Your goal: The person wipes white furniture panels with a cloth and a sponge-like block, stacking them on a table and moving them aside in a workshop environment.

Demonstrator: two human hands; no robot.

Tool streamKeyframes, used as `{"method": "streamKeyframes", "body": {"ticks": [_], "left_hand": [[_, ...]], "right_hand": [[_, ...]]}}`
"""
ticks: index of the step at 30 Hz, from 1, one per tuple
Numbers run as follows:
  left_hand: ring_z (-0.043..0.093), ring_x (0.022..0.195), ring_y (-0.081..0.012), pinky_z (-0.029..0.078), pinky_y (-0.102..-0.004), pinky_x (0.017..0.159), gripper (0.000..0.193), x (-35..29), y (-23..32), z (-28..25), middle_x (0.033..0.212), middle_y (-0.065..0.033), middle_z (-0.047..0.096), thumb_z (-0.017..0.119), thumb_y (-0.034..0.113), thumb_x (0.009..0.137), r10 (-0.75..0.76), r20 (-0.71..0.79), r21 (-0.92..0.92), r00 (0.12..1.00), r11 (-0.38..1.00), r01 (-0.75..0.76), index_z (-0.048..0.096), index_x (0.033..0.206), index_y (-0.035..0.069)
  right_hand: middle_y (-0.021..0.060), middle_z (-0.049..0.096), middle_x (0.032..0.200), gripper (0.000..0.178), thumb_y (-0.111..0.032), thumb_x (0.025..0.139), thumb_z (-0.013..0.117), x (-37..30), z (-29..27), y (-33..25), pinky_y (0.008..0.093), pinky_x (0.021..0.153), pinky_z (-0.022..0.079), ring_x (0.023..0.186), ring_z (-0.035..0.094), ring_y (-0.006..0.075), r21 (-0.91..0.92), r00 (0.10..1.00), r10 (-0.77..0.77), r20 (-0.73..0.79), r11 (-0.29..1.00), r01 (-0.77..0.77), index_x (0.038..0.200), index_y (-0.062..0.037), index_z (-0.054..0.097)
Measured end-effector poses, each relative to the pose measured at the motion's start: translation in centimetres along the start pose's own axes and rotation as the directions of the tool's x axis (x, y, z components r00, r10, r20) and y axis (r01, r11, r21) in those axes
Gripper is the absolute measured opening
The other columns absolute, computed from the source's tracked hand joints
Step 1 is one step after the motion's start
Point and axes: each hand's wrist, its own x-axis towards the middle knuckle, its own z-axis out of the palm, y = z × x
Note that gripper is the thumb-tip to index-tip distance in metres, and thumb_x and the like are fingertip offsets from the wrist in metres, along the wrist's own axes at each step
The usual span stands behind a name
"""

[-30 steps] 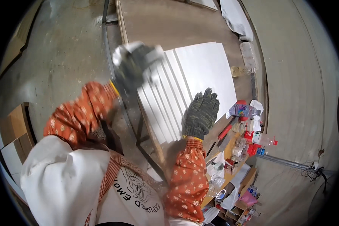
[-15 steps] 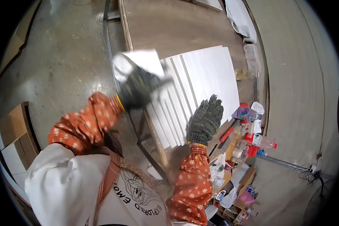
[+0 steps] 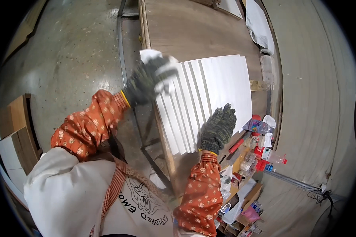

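– Where were the white panels [image 3: 229, 79]?
– Overlapping on the brown table [image 3: 182, 31].
– And the fingers?
– The right hand [image 3: 218, 129] lay on them, fingers straight; the blurred left hand [image 3: 148, 81] clutched a white wad [image 3: 149, 55] by their left edge.
– Beyond?
– Plastic bottles [image 3: 268, 154], rightward.

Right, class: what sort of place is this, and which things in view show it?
Probably a workshop or small factory: the large brown worktable, the overlapping white panels on it and the knitted work gloves suggest that.
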Motion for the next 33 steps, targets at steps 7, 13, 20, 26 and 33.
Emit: {"method": "streamKeyframes", "body": {"ticks": [7, 13, 20, 26, 33], "left_hand": [[0.063, 0.062, -0.0179, 0.051, -0.0294, 0.049, 0.032, 7.3, 0.9, -5.3, 0.077, -0.0049, 0.059, 0.061, 0.025, 0.090, 0.232, -0.029, 0.496, 0.972, 0.848, -0.188, 0.060, 0.115, 0.003], [0.047, 0.126, -0.0295, 0.042, -0.0487, 0.100, 0.049, 1.0, 5.7, 3.6, 0.134, -0.0129, 0.051, 0.061, 0.020, 0.082, 0.183, 0.707, 0.614, 0.682, 0.317, -0.722, 0.051, 0.131, 0.016], [0.056, 0.116, -0.0270, 0.047, -0.0391, 0.096, 0.040, 9.9, 1.5, -3.3, 0.130, -0.0135, 0.055, 0.061, 0.013, 0.086, 0.003, 0.296, 0.492, 0.955, 0.857, -0.155, 0.054, 0.125, 0.002], [0.052, 0.120, -0.0326, 0.042, -0.0434, 0.101, 0.052, 29.1, 4.3, -0.9, 0.130, -0.0167, 0.055, 0.068, 0.015, 0.079, 0.343, 0.862, 0.290, 0.372, 0.267, -0.919, 0.052, 0.127, 0.005], [0.061, 0.087, -0.0194, 0.051, -0.0334, 0.075, 0.019, 33.2, -3.8, -1.3, 0.090, -0.0073, 0.061, 0.053, 0.018, 0.091, -0.545, 0.687, 0.706, 0.481, 0.658, -0.261, 0.061, 0.101, 0.004]], "right_hand": [[0.0303, 0.053, 0.124, 0.065, -0.041, 0.099, 0.022, 1.4, -2.5, 1.5, 0.0581, 0.098, 0.038, 0.114, 0.052, 0.0446, 0.787, 0.938, 0.064, 0.342, 0.526, -0.323, 0.120, 0.0115, 0.053], [0.0181, 0.047, 0.138, 0.048, -0.033, 0.098, 0.034, 2.7, -3.2, 2.7, 0.0450, 0.113, 0.023, 0.133, 0.037, 0.0335, 0.725, 0.882, -0.099, 0.461, 0.615, -0.310, 0.127, 0.0005, 0.052], [0.0210, 0.057, 0.117, 0.036, -0.024, 0.094, 0.049, 3.3, -4.7, 3.2, 0.0469, 0.102, 0.037, 0.116, 0.050, 0.0363, 0.806, 0.950, 0.222, 0.218, 0.508, -0.304, 0.118, 0.0022, 0.055], [0.0191, 0.055, 0.123, 0.043, -0.024, 0.090, 0.055, 3.4, -5.3, 3.8, 0.0475, 0.106, 0.034, 0.121, 0.048, 0.0340, 0.782, 0.889, 0.204, 0.410, 0.422, -0.458, 0.125, 0.0000, 0.053], [0.0192, 0.050, 0.133, 0.045, -0.024, 0.089, 0.053, 4.5, -5.4, 4.4, 0.0487, 0.108, 0.032, 0.126, 0.046, 0.0349, 0.738, 0.820, 0.138, 0.556, 0.372, -0.563, 0.128, -0.0011, 0.054]]}}
